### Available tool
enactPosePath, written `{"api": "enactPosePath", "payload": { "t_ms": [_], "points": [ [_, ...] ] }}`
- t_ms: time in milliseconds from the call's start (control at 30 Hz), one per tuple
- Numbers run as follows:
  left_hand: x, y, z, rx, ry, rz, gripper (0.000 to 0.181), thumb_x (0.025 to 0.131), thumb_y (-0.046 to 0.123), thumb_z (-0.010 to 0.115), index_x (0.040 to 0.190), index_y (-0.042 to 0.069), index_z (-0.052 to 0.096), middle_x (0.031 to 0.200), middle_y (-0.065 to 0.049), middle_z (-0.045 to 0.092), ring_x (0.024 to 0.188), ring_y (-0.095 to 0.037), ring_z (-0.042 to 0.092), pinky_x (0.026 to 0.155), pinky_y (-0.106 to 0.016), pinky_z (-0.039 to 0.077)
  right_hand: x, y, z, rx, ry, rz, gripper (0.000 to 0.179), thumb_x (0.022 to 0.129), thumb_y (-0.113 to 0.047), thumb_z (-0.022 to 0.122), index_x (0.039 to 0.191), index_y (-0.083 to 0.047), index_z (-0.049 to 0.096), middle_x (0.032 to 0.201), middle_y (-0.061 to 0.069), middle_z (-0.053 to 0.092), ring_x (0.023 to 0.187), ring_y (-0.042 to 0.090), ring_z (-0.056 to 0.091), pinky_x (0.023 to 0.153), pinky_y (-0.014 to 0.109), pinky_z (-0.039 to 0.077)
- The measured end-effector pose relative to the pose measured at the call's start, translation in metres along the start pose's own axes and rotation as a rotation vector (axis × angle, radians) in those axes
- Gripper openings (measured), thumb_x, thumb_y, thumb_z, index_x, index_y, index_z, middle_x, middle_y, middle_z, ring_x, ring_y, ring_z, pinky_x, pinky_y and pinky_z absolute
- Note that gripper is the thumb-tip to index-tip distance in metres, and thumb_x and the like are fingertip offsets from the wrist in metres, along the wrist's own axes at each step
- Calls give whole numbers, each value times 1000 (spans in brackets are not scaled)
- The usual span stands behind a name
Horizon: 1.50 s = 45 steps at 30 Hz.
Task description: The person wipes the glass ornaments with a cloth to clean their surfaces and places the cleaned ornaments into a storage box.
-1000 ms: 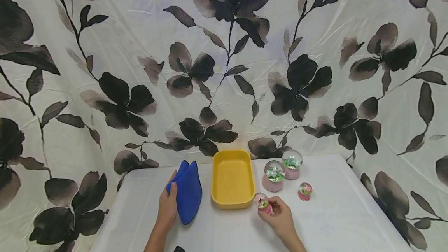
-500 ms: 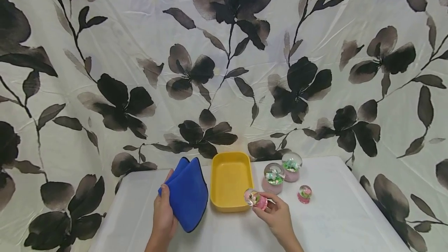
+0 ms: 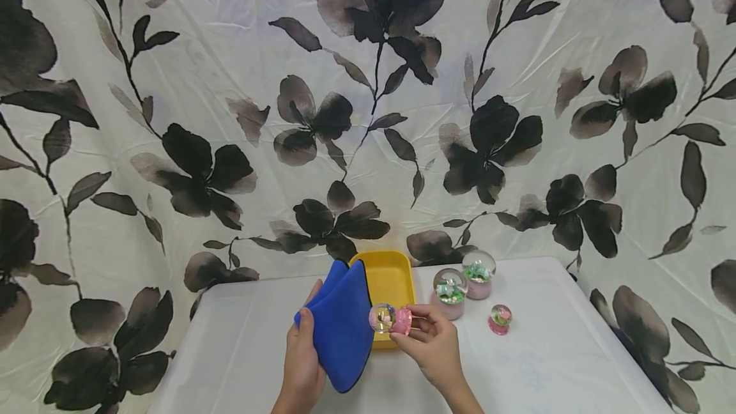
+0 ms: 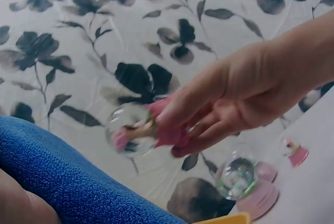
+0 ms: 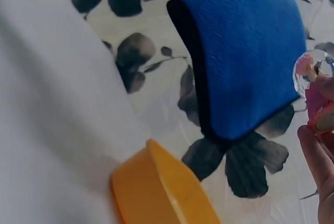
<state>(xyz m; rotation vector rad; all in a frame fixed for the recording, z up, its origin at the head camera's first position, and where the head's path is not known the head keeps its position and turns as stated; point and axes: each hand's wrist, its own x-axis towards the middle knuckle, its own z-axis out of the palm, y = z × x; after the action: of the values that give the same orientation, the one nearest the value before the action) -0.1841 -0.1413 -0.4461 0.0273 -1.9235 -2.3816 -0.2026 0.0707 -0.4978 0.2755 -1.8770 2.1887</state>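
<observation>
Cloth (image 3: 344, 337), blue with a dark border, hangs folded from your left-hand grip (image 3: 303, 350), which pinches it with the thumb lying against the near side. Your right-hand grip (image 3: 434, 340) is narrow, thumb and fingers round the pink base of a small snow globe (image 3: 391, 319). You have it raised and tipped onto its side, the clear dome pointing at the cloth; your left wrist view shows a gap between dome and cloth. Lower down, the yellow tray (image 3: 392, 276) sits on the white surface (image 3: 552, 363), its left part hidden from your head view by the cloth. To the tray's right, the front globe (image 3: 450, 296) and the rear globe (image 3: 479, 276), both larger, stand upright close together on pale pink bases. Near them, farther right, a second small globe (image 3: 500, 320) stands upright. Floral fabric (image 3: 414, 133) hangs behind the surface.
</observation>
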Motion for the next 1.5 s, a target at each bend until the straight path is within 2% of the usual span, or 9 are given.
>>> {"api": "enactPosePath", "payload": {
  "t_ms": [267, 467, 633, 733, 833, 967, 1133, 1300, 1500],
  "points": [
    [-7, -3, 17, 79, -53, -17, 68, 100, 59, 26, 154, 18, 27, 156, -11, 29, 138, -42, 28, 104, -67, 22, -3, 1, 8, -21, -9, -26, 47, 67, 3, 86, 109, 3, 63, 106, 17, 66, 91, 27, 68, 73, 35, 56],
    [-5, -3, 24, 88, -212, 45, 64, 104, 50, 22, 153, 8, 28, 156, -10, 27, 142, -39, 22, 106, -66, 18, 3, -3, 10, -76, -6, -67, 46, 66, 7, 85, 107, -2, 65, 107, 14, 66, 92, 24, 68, 74, 33, 55],
    [-4, -6, 24, 50, -352, 22, 70, 102, 55, 10, 150, 12, 36, 156, -2, 29, 145, -30, 16, 109, -63, 11, 4, -19, 9, -114, -26, -86, 42, 67, 10, 83, 104, 1, 66, 105, 17, 67, 90, 24, 69, 73, 34, 55],
    [1, -9, 21, 75, -377, -21, 60, 102, 55, 27, 146, 19, 45, 157, 4, 28, 146, -30, 12, 109, -61, 14, 3, -32, 7, -135, -60, -103, 41, 67, 10, 83, 103, 3, 66, 103, 17, 67, 89, 24, 69, 73, 35, 56],
    [7, -16, 18, 147, -388, -38, 49, 100, 40, 52, 146, 23, 46, 159, 0, 21, 145, -36, 12, 107, -62, 20, 4, -39, 4, -166, -108, -85, 40, 68, 8, 84, 103, 3, 66, 102, 13, 68, 88, 21, 69, 74, 35, 56],
    [15, -28, 15, 178, -375, -75, 72, 93, 30, 67, 153, 27, 28, 159, -10, 17, 140, -41, 23, 104, -61, 27, 9, -31, 1, -207, -171, -91, 40, 68, 5, 84, 104, 2, 67, 99, 7, 69, 85, 19, 68, 73, 36, 56],
    [24, -43, 13, 108, -381, -98, 80, 93, 29, 66, 155, 20, 16, 152, -15, 31, 131, -37, 38, 102, -55, 36, 18, -12, 1, -270, -274, -342, 43, 67, 5, 85, 106, -1, 68, 100, 9, 70, 85, 20, 69, 69, 33, 56],
    [26, -50, 10, 105, -361, -35, 70, 95, 32, 63, 151, 10, 27, 144, -15, 43, 126, -32, 45, 102, -51, 38, 24, -7, -2, -540, -367, -717, 48, 68, -3, 87, 111, -3, 67, 108, 9, 69, 98, 20, 67, 81, 28, 53],
    [23, -50, 8, 136, -351, -37, 65, 100, 30, 56, 151, 8, 24, 147, -17, 39, 129, -35, 43, 103, -53, 36, 33, -16, -12, -748, -538, -969, 39, 87, -14, 74, 123, -3, 62, 118, 10, 66, 108, 18, 64, 88, 25, 48]
  ]
}}
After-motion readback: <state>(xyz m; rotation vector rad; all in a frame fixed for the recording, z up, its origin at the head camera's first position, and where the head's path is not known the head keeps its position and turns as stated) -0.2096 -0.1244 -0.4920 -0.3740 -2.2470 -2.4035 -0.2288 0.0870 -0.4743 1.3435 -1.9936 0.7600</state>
